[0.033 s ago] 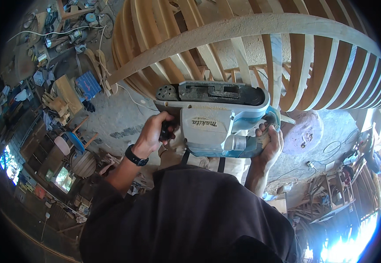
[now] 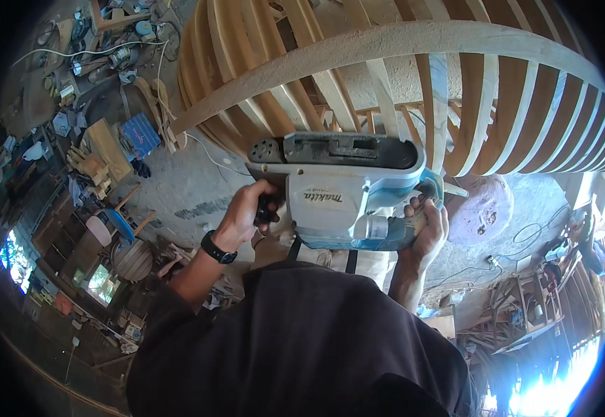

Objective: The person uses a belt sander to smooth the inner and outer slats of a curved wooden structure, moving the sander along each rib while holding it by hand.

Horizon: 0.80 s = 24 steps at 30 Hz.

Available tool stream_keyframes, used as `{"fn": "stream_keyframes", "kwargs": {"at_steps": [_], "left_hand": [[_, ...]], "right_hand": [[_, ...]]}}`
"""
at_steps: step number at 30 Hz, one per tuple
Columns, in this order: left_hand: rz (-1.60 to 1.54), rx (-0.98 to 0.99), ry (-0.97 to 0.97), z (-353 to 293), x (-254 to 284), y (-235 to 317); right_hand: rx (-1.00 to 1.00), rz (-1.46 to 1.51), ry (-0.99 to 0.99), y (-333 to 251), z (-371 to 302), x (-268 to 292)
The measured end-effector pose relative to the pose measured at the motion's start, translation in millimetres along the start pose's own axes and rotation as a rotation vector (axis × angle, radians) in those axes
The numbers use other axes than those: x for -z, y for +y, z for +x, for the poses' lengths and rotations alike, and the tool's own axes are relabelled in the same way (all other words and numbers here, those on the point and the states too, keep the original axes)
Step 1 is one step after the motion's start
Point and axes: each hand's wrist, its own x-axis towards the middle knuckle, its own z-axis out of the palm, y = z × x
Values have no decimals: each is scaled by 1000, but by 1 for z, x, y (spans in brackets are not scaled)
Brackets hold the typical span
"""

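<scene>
A grey and teal belt sander point(image 2: 323, 198) is held in front of my body, its dark belt side turned toward the wooden framework. My left hand point(image 2: 243, 212), with a dark watch on its wrist, is closed round the black front knob point(image 2: 268, 207). My right hand point(image 2: 428, 233) is wrapped round the teal rear handle at the other end. Just beyond the sander stands a large curved frame of wooden ribs point(image 2: 316, 90). A long pale curved batten point(image 2: 358, 50) runs across these ribs. Whether the belt touches the wood, I cannot tell.
Wood offcuts point(image 2: 90, 170), a blue box point(image 2: 140, 134) and many tools lie on the floor at the left. To the right are a round pinkish block point(image 2: 483, 208) and loose cables point(image 2: 535, 233). Scrap timber point(image 2: 525, 313) is heaped at the lower right.
The belt sander has shifted very slightly, its far edge a little nearer to me. Both hands keep the same grip.
</scene>
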Motion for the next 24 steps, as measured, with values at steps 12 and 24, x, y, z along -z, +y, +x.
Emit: {"fn": "stream_keyframes", "kwargs": {"at_steps": [12, 24], "left_hand": [[-21, 62, -7, 65, -3, -104], [-83, 68, 5, 28, 29, -64]], "right_hand": [[-237, -250, 22, 42, 39, 75], [-151, -300, 37, 29, 11, -1]]}}
